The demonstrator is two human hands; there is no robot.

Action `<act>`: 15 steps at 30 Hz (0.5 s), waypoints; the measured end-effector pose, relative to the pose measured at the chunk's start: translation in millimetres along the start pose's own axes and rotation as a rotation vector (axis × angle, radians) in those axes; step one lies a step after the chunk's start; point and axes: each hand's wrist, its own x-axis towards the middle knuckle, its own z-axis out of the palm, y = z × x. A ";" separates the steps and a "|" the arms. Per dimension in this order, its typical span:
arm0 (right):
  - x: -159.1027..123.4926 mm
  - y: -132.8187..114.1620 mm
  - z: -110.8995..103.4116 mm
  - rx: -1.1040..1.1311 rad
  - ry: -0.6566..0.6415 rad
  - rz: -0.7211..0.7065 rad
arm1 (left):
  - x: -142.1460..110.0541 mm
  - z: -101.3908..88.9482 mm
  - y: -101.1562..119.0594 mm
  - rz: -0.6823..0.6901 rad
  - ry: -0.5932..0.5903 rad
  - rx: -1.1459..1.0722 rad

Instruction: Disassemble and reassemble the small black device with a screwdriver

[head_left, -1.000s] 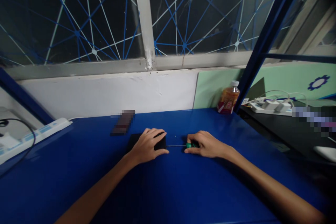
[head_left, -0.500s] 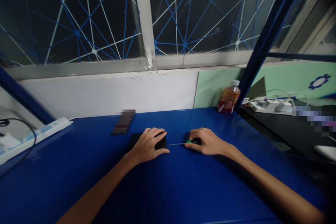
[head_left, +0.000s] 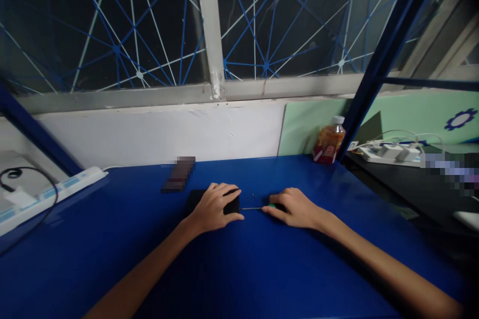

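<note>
My left hand (head_left: 215, 208) lies over a flat black box-like object (head_left: 232, 203) on the blue table, thumb along the near side and fingers across the top and far side. What kind of object it is I cannot tell. My right hand (head_left: 297, 208) is closed round the handle of a screwdriver (head_left: 251, 208); a bit of green shows between thumb and fingers. Its thin metal shaft points left, and the tip meets or nearly meets the black object's right edge. Most of the handle is hidden by the fingers.
On the blue table (head_left: 239, 269) a dark, partly pixelated flat item (head_left: 179, 174) lies behind my left hand. A white power strip (head_left: 71, 187) runs along the left side. A drink bottle (head_left: 330, 142) stands at the back right, beside a blue post (head_left: 377, 70).
The right hand has turned slightly, covering more of the green handle, with the screwdriver still pointing at the black object. The whole view has shifted a little. My left hand keeps its hold.
</note>
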 end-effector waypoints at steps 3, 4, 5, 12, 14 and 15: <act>-1.4 0.5 -0.1 -0.128 0.054 -0.029 | 0.0 -0.8 0.7 -0.002 -0.009 0.005; -1.6 0.2 0.0 -0.156 0.063 -0.035 | -0.1 -0.9 0.6 -0.001 -0.010 0.006; -1.8 -0.5 0.2 -0.183 0.067 -0.036 | -0.2 -1.1 0.3 0.000 -0.013 0.008; -1.8 -10.5 3.9 -0.269 0.086 -0.008 | -0.6 -4.1 -4.7 -0.019 -0.033 0.049; -2.0 -11.4 2.6 -0.232 0.101 0.004 | -0.4 -5.0 -5.1 -0.020 -0.035 0.054; -2.1 -10.9 1.4 -0.208 0.100 0.005 | -0.3 -5.2 -5.1 -0.022 -0.035 0.056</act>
